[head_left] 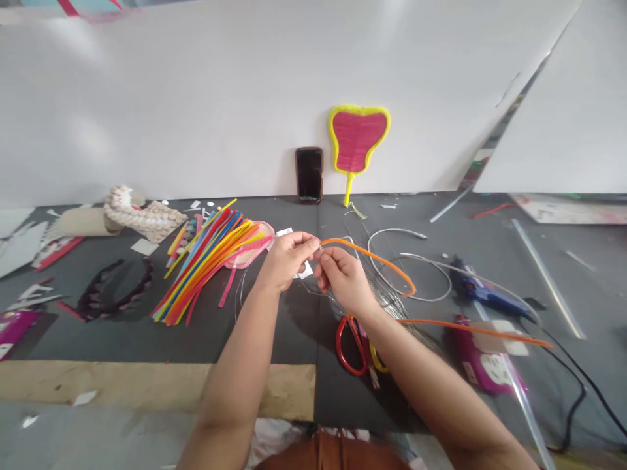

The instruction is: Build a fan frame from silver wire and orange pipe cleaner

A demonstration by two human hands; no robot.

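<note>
Above the middle of the table, my left hand (292,258) pinches the end of an orange pipe cleaner (375,253), which arcs away to the right. Close beside it, my right hand (341,275) has its thumb and fingers pressed together near that same end; what lies between them is too small to make out. Thin metal wires (386,290) spread on the table behind and beneath the right hand. Scissors with red handles (351,356) lie under the right wrist. A second orange pipe cleaner (470,328) stretches out past the right forearm.
Left of my hands lies a bundle of coloured pipe cleaners (206,264), with a dark braided headband (115,294) beyond. A phone (309,175) and a yellow-rimmed fan (360,140) lean on the white board. At right are a blue glue gun (490,290) and a purple power strip (490,365).
</note>
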